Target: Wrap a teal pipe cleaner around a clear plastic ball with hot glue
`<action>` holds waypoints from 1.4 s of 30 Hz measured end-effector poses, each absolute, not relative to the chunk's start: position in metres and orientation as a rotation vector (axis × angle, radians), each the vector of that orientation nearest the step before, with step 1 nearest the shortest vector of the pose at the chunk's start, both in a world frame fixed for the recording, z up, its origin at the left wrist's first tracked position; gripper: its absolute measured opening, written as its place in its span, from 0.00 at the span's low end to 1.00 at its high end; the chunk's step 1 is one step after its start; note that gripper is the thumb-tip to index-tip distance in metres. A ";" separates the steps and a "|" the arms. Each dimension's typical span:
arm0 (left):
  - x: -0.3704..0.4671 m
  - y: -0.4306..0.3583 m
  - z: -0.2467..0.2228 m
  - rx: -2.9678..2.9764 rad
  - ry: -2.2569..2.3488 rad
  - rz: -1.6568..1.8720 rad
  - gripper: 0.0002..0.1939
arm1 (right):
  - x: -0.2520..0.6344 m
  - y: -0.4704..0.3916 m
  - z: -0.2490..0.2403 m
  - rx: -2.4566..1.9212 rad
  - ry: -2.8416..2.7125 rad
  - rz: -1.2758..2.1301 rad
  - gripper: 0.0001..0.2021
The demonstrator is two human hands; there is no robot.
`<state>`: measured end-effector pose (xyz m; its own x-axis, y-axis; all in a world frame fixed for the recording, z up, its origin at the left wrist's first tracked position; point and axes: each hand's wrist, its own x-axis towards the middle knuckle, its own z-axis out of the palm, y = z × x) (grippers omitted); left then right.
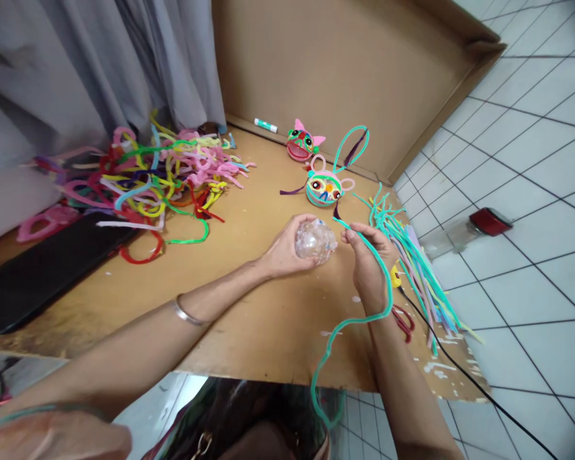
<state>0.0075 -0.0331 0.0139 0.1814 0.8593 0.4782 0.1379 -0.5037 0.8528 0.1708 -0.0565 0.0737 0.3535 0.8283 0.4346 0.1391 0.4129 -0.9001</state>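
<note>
Cupped the ball (pixel 315 243) in the fingers of the left hand (pixel 285 250) over the surface (pixel 268 326), pinched the stem (pixel 389 291) near its tip in the right hand (pixel 371 259); seemingly aligned stem with ball, likely needed steady guiding

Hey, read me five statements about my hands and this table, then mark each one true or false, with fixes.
1. The left hand holds a clear ball. True.
2. The right hand is empty. False: it holds a turquoise pipe cleaner.
3. The marker lies between the two hands. False: it lies beyond them, by the cardboard panel.
4. A silvery bracelet circles the left arm. True.
5. The tangled pipe cleaners beside the curtain are all pink. False: yellow, red and green ones show there too.
</note>
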 end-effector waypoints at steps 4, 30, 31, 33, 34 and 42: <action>0.008 -0.032 0.013 1.783 0.915 1.395 0.40 | 0.167 -0.059 0.077 -1.115 -1.152 0.654 0.09; 0.013 -0.032 0.007 1.869 0.865 1.462 0.41 | 0.150 -0.060 0.070 -1.109 -0.952 0.657 0.20; 0.013 -0.032 0.006 1.877 0.869 1.467 0.41 | 0.150 -0.061 0.069 -1.109 -0.925 0.686 0.20; 0.014 -0.032 0.006 1.889 0.881 1.469 0.40 | 0.150 -0.063 0.069 -1.107 -0.860 0.739 0.22; 0.013 -0.032 0.006 1.892 0.886 1.471 0.40 | 0.150 -0.064 0.069 -1.101 -0.833 0.762 0.22; 0.012 -0.034 0.007 1.887 0.950 1.432 0.39 | 0.167 -0.066 0.078 -1.021 -0.908 0.871 0.17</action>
